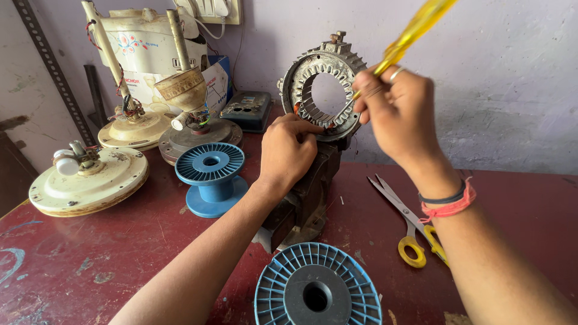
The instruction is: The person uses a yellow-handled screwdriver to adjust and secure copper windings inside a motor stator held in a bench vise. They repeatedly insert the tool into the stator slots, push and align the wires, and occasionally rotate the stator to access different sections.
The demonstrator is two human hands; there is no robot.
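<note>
**Metal ring in the vise, tool at its inner slots**

Metal is what both your hands meet: the toothed motor ring (325, 90) stands upright in the dark vise (310, 192), right in front of your fingers. Your left hand (288, 150) rests on the ring's lower rim, fingers together and pinched at the edge where a bit of reddish wire shows. Your right hand (400, 111) is closed around the yellow-handled screwdriver (415, 30), its thin shaft reaching from your fingers into the ring's inner teeth.

To do this well, as far as one can judge, keep the shaft in line with the slot and press lightly, so the tip does not slip and scrape the wire. Let the left fingers steady the ring close to the tip, yet not in its path.

Your left forearm runs up from below, wrist nearly straight. Your right wrist is bent, handle tilted up and away from you; the hand is slightly blurred.

Scissors (409, 225) lie below your right wrist. One blue spool (317, 287) sits beneath your left forearm, another spool (211, 177) to the left of those fingers on the red worktop (90, 265).
</note>
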